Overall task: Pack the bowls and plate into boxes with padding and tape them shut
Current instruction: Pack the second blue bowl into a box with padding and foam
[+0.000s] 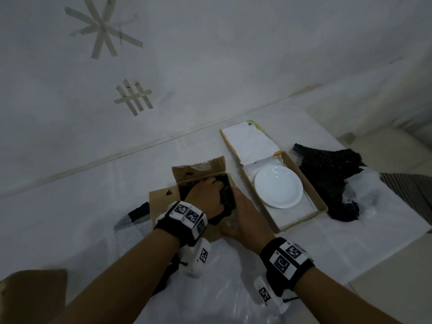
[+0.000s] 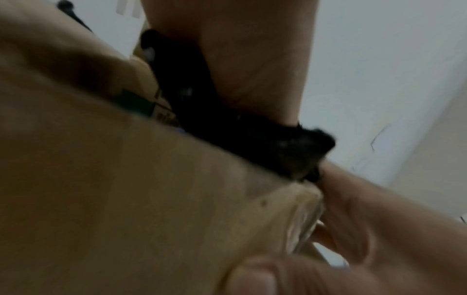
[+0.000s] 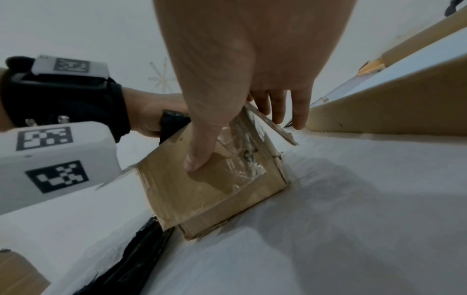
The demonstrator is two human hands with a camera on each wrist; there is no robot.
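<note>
The small box (image 1: 187, 183) sits at the centre of the table (image 1: 70, 206), flaps open; black padding (image 1: 225, 195) fills its inside. The left hand (image 1: 207, 197) reaches down into the box, fingers curled into the padding, gripping it; in the left wrist view the padding (image 2: 227, 127) shows as a dark band along the cardboard edge, blurred. The right hand (image 1: 243, 213) rests against the box at its 3 o'clock side; in the right wrist view its thumb (image 3: 199, 155) presses flat on the near wall, over old clear tape, and its fingers (image 3: 298, 111) lie straight along the side flap; the hand (image 3: 252, 59) is not closed. The long box (image 1: 320, 202) lies just beside, at 3 o'clock of the small box, lid back; the white plate (image 1: 278, 187) lies in it on a white lining. More black padding (image 1: 332, 181) is heaped at 3 o'clock of the long box, touching its wall. A brown cardboard piece (image 1: 32, 291) shows at 8 o'clock, at the frame edge. Tape marks (image 1: 102, 26) are stuck on the wall at 11 o'clock.
</note>
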